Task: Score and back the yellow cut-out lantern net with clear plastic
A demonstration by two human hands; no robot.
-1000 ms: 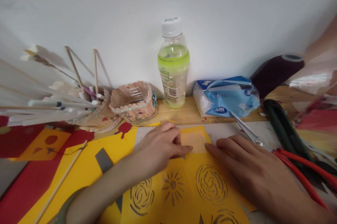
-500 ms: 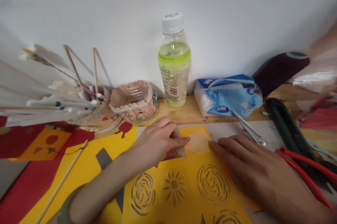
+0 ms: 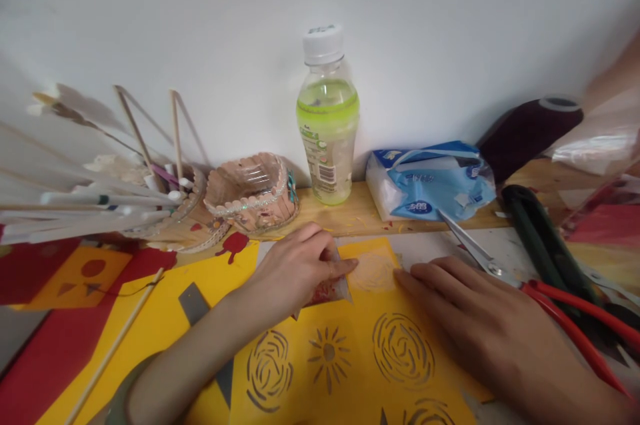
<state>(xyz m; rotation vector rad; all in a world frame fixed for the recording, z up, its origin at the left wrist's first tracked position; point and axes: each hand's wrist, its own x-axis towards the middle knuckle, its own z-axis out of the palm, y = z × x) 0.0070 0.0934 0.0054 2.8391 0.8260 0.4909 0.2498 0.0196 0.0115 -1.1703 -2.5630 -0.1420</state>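
Note:
A yellow paper sheet [image 3: 345,338] with cut-out swirl and sun-ray patterns lies before me. On its upper part sits a thin translucent patch [image 3: 373,266] over another cut-out. My left hand [image 3: 295,265] rests at the patch's left edge, one digit stretched onto it and the other fingers curled under; what lies beneath them is hidden. Under that hand shows a rectangular opening with a red-patterned piece [image 3: 326,292]. My right hand [image 3: 470,318] lies flat on the sheet's right side, fingers extended, with a fingertip at the patch's right edge.
Red-handled scissors [image 3: 545,298] and a dark green-handled tool [image 3: 540,238] lie right. Along the wall stand a drink bottle [image 3: 327,125], tissue pack [image 3: 430,178], stick-sided basket [image 3: 250,192], and a pen holder [image 3: 185,218]. A wooden stick [image 3: 117,338] lies left; a dark thread cone [image 3: 530,132] is back right.
The whole view has shifted slightly, so things sit a little further left. Both hands keep the same pose on the yellow sheet.

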